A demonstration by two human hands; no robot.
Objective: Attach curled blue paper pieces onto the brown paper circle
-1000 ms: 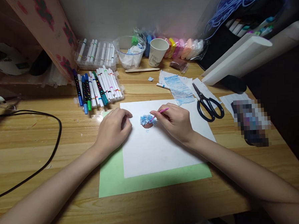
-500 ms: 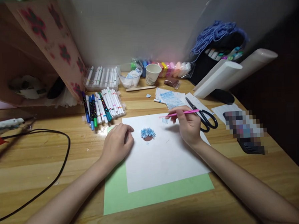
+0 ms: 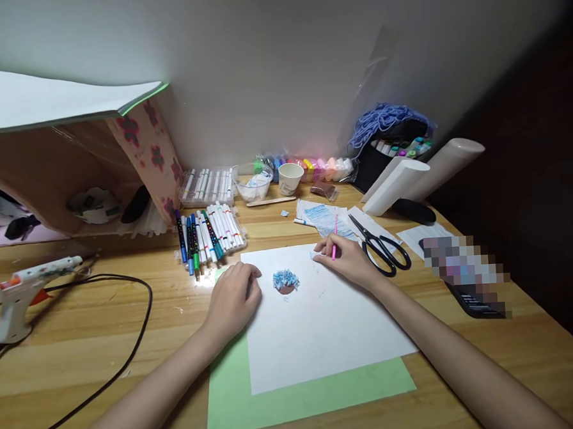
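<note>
My right hand (image 3: 344,257) has a thin pink stick (image 3: 335,247) between its fingers, standing nearly upright. Its thumb and forefinger tips are down at a small blue-coloured paper piece (image 3: 312,255) on the white sheet (image 3: 317,341); whether they pinch it I cannot tell. My left hand (image 3: 233,298) rests on the sheet's left edge, fingers loosely bent, thumb apart, holding nothing visible. Between the hands, a brown round shape (image 3: 286,291) lies on the sheet, its upper part covered with crumpled blue and white paper bits (image 3: 285,279). A green sheet (image 3: 310,402) lies underneath.
Black-handled scissors (image 3: 381,243) and blue-scribbled paper (image 3: 325,220) lie by my right hand. Markers (image 3: 206,238), a bowl of paper scraps (image 3: 254,187) and a paper cup (image 3: 291,178) stand behind. A glue gun (image 3: 19,296) with its cable is at the left.
My right hand has come down to the blue paper piece, and the pink stick has swung from level to nearly upright. My left hand stays on the sheet. The view has tilted up.
</note>
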